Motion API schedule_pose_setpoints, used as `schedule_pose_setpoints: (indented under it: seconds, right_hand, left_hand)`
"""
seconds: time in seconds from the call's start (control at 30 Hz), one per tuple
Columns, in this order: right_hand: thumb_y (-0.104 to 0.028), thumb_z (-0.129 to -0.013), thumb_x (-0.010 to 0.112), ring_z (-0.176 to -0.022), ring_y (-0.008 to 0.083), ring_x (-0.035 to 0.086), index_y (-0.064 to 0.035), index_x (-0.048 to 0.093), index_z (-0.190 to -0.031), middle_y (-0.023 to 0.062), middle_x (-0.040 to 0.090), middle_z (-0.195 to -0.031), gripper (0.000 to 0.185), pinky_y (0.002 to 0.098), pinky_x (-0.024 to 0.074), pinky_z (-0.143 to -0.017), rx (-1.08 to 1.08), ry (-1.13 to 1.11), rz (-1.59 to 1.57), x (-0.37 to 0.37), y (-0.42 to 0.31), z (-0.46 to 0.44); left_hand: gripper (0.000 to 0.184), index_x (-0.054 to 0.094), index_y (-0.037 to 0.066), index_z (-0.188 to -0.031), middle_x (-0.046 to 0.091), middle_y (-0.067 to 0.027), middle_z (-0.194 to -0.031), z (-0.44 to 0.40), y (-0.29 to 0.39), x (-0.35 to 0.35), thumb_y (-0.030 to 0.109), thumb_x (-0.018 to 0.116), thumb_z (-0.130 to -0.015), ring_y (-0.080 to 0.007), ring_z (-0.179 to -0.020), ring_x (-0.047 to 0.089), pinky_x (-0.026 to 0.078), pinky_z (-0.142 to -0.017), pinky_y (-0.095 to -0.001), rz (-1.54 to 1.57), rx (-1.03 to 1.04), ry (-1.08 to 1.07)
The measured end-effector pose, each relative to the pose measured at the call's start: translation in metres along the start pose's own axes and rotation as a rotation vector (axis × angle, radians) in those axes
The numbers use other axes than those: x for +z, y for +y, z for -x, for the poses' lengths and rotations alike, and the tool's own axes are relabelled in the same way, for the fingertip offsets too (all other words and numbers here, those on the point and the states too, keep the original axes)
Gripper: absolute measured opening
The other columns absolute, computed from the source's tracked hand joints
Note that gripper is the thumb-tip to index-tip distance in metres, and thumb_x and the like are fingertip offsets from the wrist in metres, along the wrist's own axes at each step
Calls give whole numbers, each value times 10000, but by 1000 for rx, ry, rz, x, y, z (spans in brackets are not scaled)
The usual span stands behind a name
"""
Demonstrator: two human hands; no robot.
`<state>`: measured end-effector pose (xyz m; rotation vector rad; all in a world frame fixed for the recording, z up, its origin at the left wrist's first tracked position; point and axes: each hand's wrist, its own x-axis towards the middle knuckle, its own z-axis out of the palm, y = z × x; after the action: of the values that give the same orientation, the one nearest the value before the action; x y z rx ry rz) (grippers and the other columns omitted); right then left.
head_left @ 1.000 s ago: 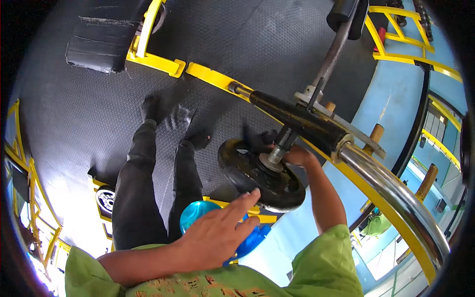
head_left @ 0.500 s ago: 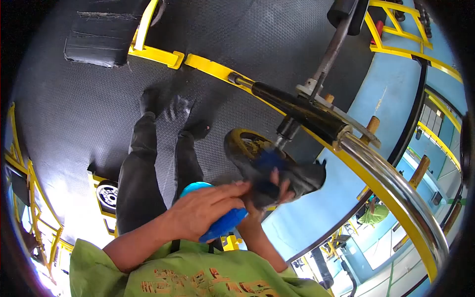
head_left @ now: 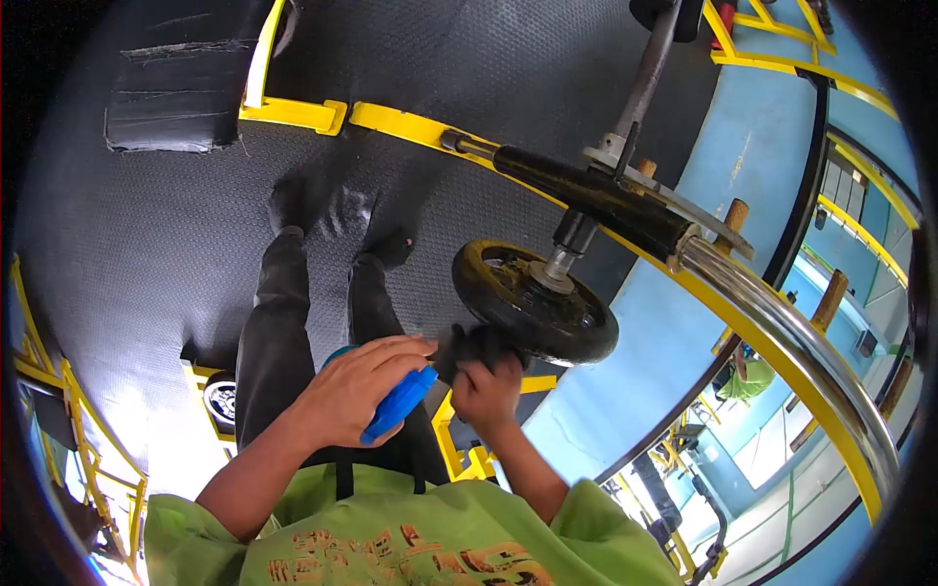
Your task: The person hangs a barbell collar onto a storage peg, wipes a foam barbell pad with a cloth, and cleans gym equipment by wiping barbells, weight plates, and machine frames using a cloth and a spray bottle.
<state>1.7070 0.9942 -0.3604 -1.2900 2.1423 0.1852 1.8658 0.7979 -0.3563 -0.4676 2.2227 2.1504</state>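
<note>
My left hand (head_left: 357, 391) is closed round a blue plastic object (head_left: 403, 402). A bit of teal shows behind my knuckles; I cannot tell whether it belongs to the same object. My right hand (head_left: 486, 391) grips a dark crumpled cloth (head_left: 479, 347), just below the rim of a black weight plate (head_left: 562, 317). The cloth overlaps the plate's lower edge in view, but contact is unclear. The plate, with worn yellowish paint, sits on a metal sleeve under a black bar (head_left: 596, 200).
A curved chrome tube (head_left: 782, 322) and yellow frame rail (head_left: 391, 119) run past on the right and ahead. A torn black pad (head_left: 176, 88) lies far left. Dark textured matting (head_left: 166, 225) covers the floor. A mirror (head_left: 772, 420) reflects equipment at right.
My right hand and the cloth have come down and left off the plate, uncovering its face and hub. My left hand with the blue object has shifted left. The camera view has moved slightly.
</note>
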Motion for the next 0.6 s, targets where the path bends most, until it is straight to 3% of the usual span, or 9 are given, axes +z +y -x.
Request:
schedule_pose_setpoints:
  seconds: [0.07,0.13,0.17,0.23,0.3,0.33,0.43,0.53,0.6]
  right_hand:
    - [-65,-740,663,-894,340,609,-6,619,-914,198,637,-932,188,441,493,-802,-68,617,-73,-21,-12,22]
    - [-103,-796,639,-829,382,632,40,637,-935,248,641,-975,200,473,484,-771,315,803,-241,18,6,50]
    - [-40,-833,603,-917,345,594,84,551,-1070,222,600,-1037,272,403,447,-886,324,870,-162,5,-2,30]
    - [-115,-811,666,-1124,425,490,78,358,-1299,306,487,-1205,608,460,384,-978,640,504,-419,27,18,12]
    - [-199,-826,663,-1173,453,444,69,306,-1346,318,441,-1266,685,469,350,-1008,492,676,-170,58,36,-7]
    - [-199,-826,663,-1173,453,444,69,306,-1346,318,441,-1266,685,469,350,-1008,514,683,-185,56,28,-3]
    - [-353,-872,596,-1226,459,416,59,280,-1395,313,407,-1349,737,437,342,-1030,880,581,-566,48,-1,21]
    - [-321,-878,602,-1157,488,473,35,328,-1391,331,454,-1299,682,463,399,-969,1016,400,-553,71,-14,69]
    - [-353,-895,582,-1181,469,467,55,383,-1358,330,463,-1298,649,471,374,-994,881,428,-487,70,-8,70]
  left_hand:
    - [616,508,53,-1194,508,-127,-1322,-5,3,2,94,738,-624,-323,-1237,482,427,-1001,-416,-16,21,-13]
    - [606,513,54,-1188,525,-120,-1298,-12,8,1,91,735,-625,-322,-1226,491,430,-996,-415,-44,53,-42]
    - [570,524,51,-1168,530,-122,-1292,-16,12,0,83,712,-631,-318,-1229,492,430,-1001,-424,-26,53,-67]
    - [535,535,48,-1148,535,-125,-1286,-22,17,1,74,689,-636,-315,-1232,493,429,-1007,-432,-20,61,-118]
    - [578,526,59,-1173,517,-120,-1308,-27,17,3,84,714,-628,-315,-1226,495,435,-1001,-424,-46,95,-163]
    - [578,526,59,-1173,517,-120,-1308,-27,18,5,84,714,-628,-315,-1226,495,435,-1001,-424,-58,96,-187]
    - [624,515,62,-1190,488,-118,-1347,-28,19,14,92,741,-609,-320,-1224,495,440,-993,-426,-112,132,-272]
    - [673,494,61,-1220,444,-134,-1391,-21,7,39,100,760,-604,-332,-1233,484,442,-987,-432,-157,129,-281]
    - [678,474,58,-1251,416,-159,-1409,-20,-3,56,113,752,-635,-351,-1253,460,437,-992,-442,-139,147,-350]
